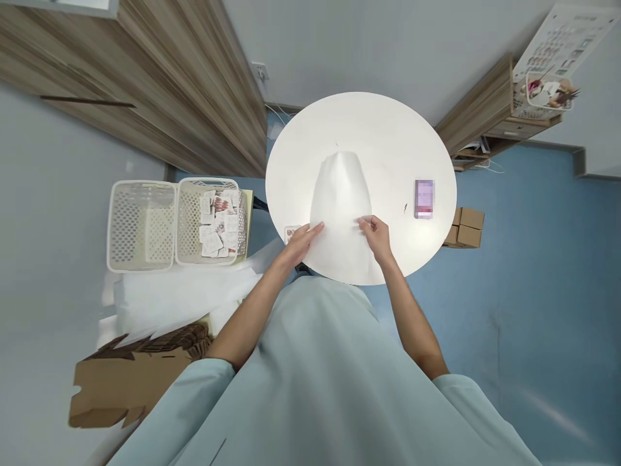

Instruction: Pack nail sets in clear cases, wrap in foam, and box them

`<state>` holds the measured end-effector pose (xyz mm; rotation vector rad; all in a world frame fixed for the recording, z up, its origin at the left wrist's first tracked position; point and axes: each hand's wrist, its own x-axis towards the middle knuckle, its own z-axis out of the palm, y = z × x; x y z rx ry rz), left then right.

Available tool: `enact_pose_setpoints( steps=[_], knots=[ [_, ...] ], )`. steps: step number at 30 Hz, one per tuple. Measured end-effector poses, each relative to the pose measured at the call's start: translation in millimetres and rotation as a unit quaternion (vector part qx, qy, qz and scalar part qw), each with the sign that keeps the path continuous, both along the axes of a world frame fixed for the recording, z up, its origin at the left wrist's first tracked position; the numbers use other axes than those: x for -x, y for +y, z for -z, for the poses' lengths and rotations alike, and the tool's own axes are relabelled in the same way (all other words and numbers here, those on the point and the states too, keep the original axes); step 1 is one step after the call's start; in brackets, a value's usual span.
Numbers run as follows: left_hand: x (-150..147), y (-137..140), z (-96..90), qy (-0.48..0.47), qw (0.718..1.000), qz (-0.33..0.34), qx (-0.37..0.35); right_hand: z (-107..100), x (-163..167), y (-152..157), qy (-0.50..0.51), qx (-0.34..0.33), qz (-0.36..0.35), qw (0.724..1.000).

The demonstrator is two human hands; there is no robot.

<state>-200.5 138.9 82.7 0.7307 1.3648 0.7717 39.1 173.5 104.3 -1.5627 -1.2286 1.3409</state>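
Note:
A thin white sheet point(339, 194), translucent and slightly curled, lies over the near part of the round white table point(398, 129); whether it is packing foam or film I cannot tell for certain. My left hand point(299, 244) grips its left edge, thumb on top and the other fingers partly hidden. On the opposite edge, my right hand point(377, 237) pinches the sheet between thumb and fingers. Just beyond my left hand, a small white packet with a brownish picture point(291, 232) sits at the table's left rim, partly covered by that hand.
A phone with a blurred screen point(424, 199) lies on the table's right side. To the left stand two white baskets point(141, 259), one with several printed packets. Below them are more white sheets point(179, 294) and flattened cardboard boxes point(130, 382). Brown boxes point(469, 228) sit right of the table.

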Motion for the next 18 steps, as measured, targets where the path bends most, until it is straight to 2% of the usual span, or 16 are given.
enact_pose_setpoints(
  steps=[2,4,7,11,15,18],
  knots=[
    [-7,2,1.4,-0.055,0.998,0.004,0.025,14,-15,6,-0.002,0.018,0.025,1.0],
    [-11,6,3.1,-0.049,0.998,-0.019,0.04,28,-26,11,0.004,0.047,0.036,0.998],
    [-10,14,10.6,0.013,0.999,-0.02,0.022,48,-37,15,-0.003,0.081,0.042,0.996],
    [3,22,27.0,0.142,0.99,0.016,-0.01,76,-45,18,-0.037,0.093,0.053,0.994],
    [26,21,37.8,0.276,0.957,0.063,-0.065,98,-53,23,-0.086,0.086,0.048,0.991],
    [48,14,41.4,0.366,0.912,0.142,-0.123,105,-58,27,-0.128,0.084,0.031,0.988]
  ],
)
